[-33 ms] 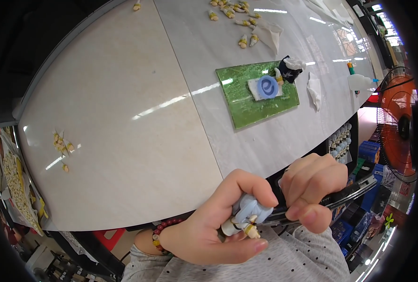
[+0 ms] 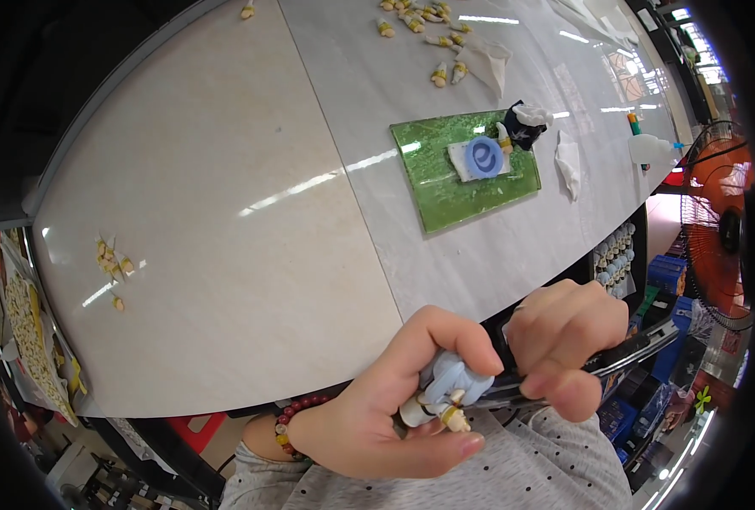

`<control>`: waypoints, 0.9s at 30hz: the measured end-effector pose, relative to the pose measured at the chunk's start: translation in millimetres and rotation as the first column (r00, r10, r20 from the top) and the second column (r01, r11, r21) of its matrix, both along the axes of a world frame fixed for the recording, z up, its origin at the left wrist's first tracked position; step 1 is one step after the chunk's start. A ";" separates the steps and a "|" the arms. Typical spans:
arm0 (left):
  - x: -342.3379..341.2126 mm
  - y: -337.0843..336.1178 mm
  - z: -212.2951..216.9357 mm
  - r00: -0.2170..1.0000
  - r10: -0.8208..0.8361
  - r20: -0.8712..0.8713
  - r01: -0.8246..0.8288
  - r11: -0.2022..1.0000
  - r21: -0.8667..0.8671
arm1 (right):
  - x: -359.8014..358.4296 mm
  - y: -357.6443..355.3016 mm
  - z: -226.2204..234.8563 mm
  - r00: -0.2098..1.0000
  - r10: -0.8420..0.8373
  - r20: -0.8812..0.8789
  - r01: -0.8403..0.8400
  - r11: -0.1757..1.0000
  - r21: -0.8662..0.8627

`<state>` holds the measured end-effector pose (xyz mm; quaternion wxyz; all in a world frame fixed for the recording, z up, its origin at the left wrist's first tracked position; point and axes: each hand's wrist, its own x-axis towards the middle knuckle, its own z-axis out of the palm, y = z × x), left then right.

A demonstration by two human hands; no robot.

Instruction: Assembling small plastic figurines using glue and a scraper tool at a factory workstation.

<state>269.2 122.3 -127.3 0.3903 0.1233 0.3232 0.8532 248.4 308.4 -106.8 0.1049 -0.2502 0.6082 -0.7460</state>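
My left hand (image 2: 394, 399) is wrapped round a small figurine (image 2: 454, 381) with pale blue hair, a white body and a yellow-banded, skin-coloured part, held close above my lap. Just to its right is my right hand (image 2: 568, 336), its fingers curled in and its thumb blurred. Whatever it may grip is hidden from view. Beyond the hands, a green board (image 2: 445, 200) lies on the table. It carries a round blue dish (image 2: 483, 158) on a white pad, with a small yellow-banded piece (image 2: 504, 138) beside the dish.
Small yellow-banded parts (image 2: 411, 19) lie at the far side and in another cluster (image 2: 114, 259) at left. A dark packet with white tissue (image 2: 526, 123) touches the board. A squeeze bottle (image 2: 652, 150) and orange fan (image 2: 717, 229) stand right, above rows of blue-haired pieces (image 2: 615, 259).
My right hand has shifted very slightly, and its thumb is now smeared by motion. The left hand and the figurine stay where they were.
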 end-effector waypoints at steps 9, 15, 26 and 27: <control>0.0 -0.7 0.5 0.999 -0.035 0.010 0.035 0.999 0.016 | 17.5 -5.1 -9.2 0.980 -0.188 0.068 0.197 0.965 -0.172; -2.1 0.2 2.3 0.993 -0.112 0.038 0.110 0.993 0.053 | 8.3 -2.4 0.0 0.994 -0.101 0.036 0.104 0.991 -0.090; -2.9 -0.9 0.5 0.987 -0.131 0.091 0.130 0.991 0.022 | 0.9 -5.6 7.0 0.997 -0.071 -0.025 0.072 0.997 0.024; -2.8 -0.3 1.8 0.983 -0.148 0.110 0.144 0.989 0.040 | 1.8 -3.9 7.9 0.997 -0.076 -0.031 0.077 0.996 0.035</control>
